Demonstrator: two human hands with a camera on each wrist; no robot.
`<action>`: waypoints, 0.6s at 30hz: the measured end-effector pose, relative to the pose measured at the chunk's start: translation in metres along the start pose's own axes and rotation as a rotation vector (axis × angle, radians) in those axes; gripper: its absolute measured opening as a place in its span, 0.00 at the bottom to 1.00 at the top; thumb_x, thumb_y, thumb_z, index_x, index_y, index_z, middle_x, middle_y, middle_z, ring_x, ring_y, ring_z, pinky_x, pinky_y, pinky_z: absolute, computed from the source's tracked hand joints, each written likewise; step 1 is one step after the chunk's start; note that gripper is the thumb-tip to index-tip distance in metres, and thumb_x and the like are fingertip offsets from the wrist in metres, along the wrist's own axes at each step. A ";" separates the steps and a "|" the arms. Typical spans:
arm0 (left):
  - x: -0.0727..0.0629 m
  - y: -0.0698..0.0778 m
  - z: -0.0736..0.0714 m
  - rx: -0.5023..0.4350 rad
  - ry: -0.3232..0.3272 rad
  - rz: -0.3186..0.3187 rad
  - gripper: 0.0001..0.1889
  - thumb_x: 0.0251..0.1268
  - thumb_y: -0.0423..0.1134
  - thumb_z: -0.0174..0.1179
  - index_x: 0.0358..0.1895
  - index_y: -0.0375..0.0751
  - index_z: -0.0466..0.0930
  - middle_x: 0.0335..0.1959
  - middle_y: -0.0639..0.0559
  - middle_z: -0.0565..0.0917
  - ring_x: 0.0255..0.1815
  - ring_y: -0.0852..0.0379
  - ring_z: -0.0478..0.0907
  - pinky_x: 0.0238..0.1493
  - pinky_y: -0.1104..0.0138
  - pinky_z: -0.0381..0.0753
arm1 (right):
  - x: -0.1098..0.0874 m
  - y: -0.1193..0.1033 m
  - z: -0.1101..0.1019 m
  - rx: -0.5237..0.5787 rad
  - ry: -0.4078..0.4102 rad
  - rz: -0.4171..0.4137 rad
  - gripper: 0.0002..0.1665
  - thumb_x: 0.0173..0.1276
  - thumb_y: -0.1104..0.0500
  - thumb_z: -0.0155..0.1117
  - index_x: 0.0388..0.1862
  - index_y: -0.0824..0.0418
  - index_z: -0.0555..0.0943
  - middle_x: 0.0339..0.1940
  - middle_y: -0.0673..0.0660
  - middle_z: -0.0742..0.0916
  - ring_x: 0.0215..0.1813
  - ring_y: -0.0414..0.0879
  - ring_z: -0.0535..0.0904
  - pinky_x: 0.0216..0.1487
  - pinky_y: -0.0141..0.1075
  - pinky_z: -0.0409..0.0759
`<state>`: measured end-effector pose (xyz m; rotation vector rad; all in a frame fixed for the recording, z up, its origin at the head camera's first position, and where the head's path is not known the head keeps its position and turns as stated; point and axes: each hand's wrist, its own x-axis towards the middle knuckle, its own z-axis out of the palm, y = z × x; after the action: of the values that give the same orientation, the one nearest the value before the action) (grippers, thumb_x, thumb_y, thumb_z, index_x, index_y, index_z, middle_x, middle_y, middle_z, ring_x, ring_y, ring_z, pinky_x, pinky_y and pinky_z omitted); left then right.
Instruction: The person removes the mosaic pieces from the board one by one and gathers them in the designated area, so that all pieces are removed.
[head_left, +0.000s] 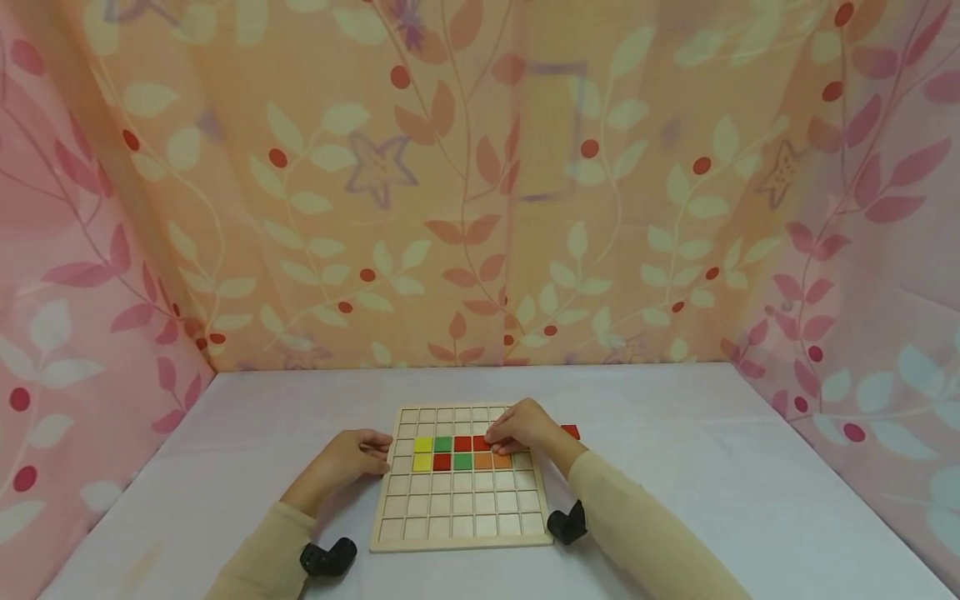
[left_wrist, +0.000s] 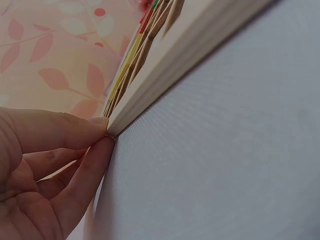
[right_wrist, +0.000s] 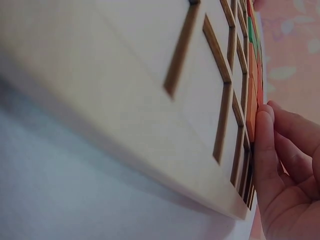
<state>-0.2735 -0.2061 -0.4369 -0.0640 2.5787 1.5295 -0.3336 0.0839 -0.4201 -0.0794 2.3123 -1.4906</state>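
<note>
A light wooden grid board lies on the white table, with coloured square tiles in two rows of its cells. My left hand is at the board's left edge; in the left wrist view its thumb and fingertips grip that edge. My right hand reaches over the board from the right. Its thumb and fingers pinch at a red tile at the right end of the upper row, and the fingertips cover part of it. Below it lie orange tiles; the right one is partly covered by the hand.
Further left in the rows are yellow tiles, green tiles and more red ones. Another red piece shows behind the right wrist, off the board. Patterned curtains stand behind the table and at both sides.
</note>
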 end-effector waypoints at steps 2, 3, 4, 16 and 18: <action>-0.001 0.000 0.000 0.000 -0.004 0.002 0.24 0.50 0.21 0.68 0.55 0.22 0.78 0.44 0.39 0.84 0.39 0.57 0.79 0.40 0.67 0.80 | 0.000 0.001 0.000 0.008 0.006 -0.004 0.06 0.61 0.65 0.72 0.34 0.70 0.88 0.24 0.56 0.89 0.19 0.38 0.82 0.28 0.29 0.83; -0.001 0.001 0.000 -0.003 -0.005 0.002 0.24 0.50 0.21 0.68 0.55 0.22 0.78 0.44 0.39 0.84 0.39 0.57 0.79 0.40 0.67 0.81 | 0.000 0.001 0.000 0.011 0.010 -0.008 0.06 0.60 0.66 0.72 0.34 0.70 0.88 0.25 0.56 0.90 0.19 0.38 0.82 0.28 0.29 0.83; -0.001 0.001 0.000 -0.001 -0.008 0.002 0.25 0.50 0.21 0.68 0.55 0.22 0.78 0.44 0.39 0.84 0.39 0.57 0.79 0.40 0.67 0.81 | 0.001 0.001 0.001 0.014 0.015 -0.008 0.06 0.60 0.66 0.72 0.33 0.70 0.88 0.25 0.57 0.90 0.19 0.38 0.82 0.28 0.29 0.83; -0.002 0.003 0.000 -0.001 0.016 -0.012 0.24 0.50 0.20 0.68 0.54 0.23 0.78 0.43 0.40 0.84 0.39 0.56 0.80 0.40 0.68 0.81 | -0.002 0.000 0.003 0.053 0.052 -0.027 0.05 0.60 0.68 0.71 0.34 0.71 0.88 0.27 0.58 0.90 0.23 0.40 0.83 0.31 0.32 0.85; -0.002 0.002 0.001 -0.007 0.020 -0.019 0.24 0.50 0.20 0.68 0.54 0.23 0.79 0.42 0.40 0.84 0.39 0.56 0.80 0.40 0.68 0.81 | -0.002 0.000 0.003 0.063 0.050 -0.020 0.05 0.60 0.68 0.71 0.33 0.71 0.87 0.25 0.57 0.89 0.23 0.40 0.83 0.31 0.32 0.85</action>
<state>-0.2712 -0.2044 -0.4351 -0.1047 2.5801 1.5398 -0.3308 0.0816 -0.4213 -0.0483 2.3070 -1.5915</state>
